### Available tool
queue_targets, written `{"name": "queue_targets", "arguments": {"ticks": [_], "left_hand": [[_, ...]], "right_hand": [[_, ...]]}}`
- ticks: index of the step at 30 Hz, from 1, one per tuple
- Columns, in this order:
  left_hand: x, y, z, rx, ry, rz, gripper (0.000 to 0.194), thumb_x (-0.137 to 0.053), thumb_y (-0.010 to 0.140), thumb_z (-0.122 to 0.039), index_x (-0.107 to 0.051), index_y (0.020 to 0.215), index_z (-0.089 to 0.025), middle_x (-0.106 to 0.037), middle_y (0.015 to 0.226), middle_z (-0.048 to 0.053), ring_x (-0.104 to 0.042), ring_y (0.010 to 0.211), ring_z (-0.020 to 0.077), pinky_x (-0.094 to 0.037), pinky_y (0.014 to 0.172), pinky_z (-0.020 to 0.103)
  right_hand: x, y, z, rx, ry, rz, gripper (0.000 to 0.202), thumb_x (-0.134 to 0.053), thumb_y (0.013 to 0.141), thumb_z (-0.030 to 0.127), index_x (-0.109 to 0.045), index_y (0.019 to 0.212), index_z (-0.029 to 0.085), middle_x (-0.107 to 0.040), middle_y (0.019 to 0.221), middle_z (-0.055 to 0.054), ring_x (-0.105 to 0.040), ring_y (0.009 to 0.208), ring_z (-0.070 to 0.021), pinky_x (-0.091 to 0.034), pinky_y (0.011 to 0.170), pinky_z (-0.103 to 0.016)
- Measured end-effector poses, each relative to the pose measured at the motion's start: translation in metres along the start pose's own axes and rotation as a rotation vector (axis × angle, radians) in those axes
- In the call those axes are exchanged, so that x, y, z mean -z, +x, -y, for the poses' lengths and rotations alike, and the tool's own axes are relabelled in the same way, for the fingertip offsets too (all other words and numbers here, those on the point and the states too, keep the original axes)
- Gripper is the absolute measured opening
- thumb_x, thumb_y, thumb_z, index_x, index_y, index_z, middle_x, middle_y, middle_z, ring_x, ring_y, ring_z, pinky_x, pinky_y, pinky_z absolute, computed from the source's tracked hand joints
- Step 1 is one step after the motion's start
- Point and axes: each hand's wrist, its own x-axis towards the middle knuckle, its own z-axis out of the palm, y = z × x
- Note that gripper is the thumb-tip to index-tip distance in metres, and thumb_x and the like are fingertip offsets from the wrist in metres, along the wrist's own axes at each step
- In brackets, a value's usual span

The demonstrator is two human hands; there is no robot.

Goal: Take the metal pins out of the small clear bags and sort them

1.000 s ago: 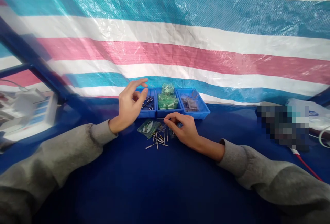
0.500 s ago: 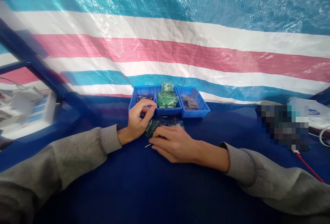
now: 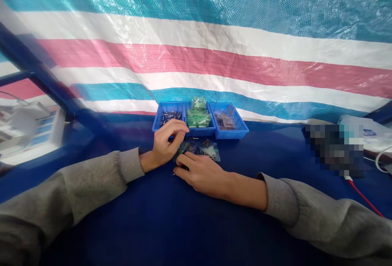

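My left hand (image 3: pixel 167 141) is closed in front of the left blue bin (image 3: pixel 155 123), thumb and fingers together; what it pinches, if anything, is too small to name. Lower and to the right, my right hand (image 3: pixel 200 172) has its fingers bent together over the near left side of some clear packets (image 3: pixel 211 150) with small parts. A thin metal tip shows beneath its fingertips, and what they grip is hidden. The left bin holds metal screw-like pieces (image 3: pixel 170 116). Green-tinted bags (image 3: pixel 198 118) fill the middle bin, and clear bags (image 3: pixel 226 121) lie in the right bin (image 3: pixel 232 135).
Behind the bins hangs a striped plastic sheet (image 3: pixel 196 58). A white power strip (image 3: pixel 45 135) stands at the left. At the right are a pixelated dark object (image 3: pixel 333 149), a red cable (image 3: pixel 366 197) and a white plastic bag (image 3: pixel 372 131).
My right hand has shifted slightly left and down, uncovering more of the clear packets. The metal piece under its fingertips shows less. My left hand has hardly moved.
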Motion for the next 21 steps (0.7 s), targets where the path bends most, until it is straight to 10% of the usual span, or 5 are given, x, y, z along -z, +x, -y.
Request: {"name": "queue_targets", "arguments": {"ticks": [13, 21], "left_hand": [[0.0, 0.0, 0.001, 0.027, -0.004, -0.035, 0.011, -0.048, 0.085, -0.012, -0.059, 0.086, -0.014, -0.061, 0.082, 0.004, -0.057, 0.066, 0.008, -0.046, 0.056, 0.018], [0.001, 0.002, 0.0, -0.038, 0.054, 0.184, 0.016, -0.047, 0.088, -0.016, -0.063, 0.092, -0.015, -0.068, 0.085, 0.005, -0.063, 0.08, 0.0117, -0.052, 0.072, 0.023]], "right_hand": [[0.008, -0.007, -0.022, -0.291, 0.417, -0.716, 0.006, -0.05, 0.085, 0.014, -0.056, 0.086, 0.016, -0.059, 0.069, -0.001, -0.053, 0.058, -0.0091, -0.045, 0.053, -0.021], [0.0, -0.011, -0.033, -0.537, 0.718, -0.785, 0.007, -0.053, 0.079, 0.014, -0.055, 0.084, 0.018, -0.063, 0.066, 0.001, -0.059, 0.052, -0.0089, -0.048, 0.05, -0.021]]}}
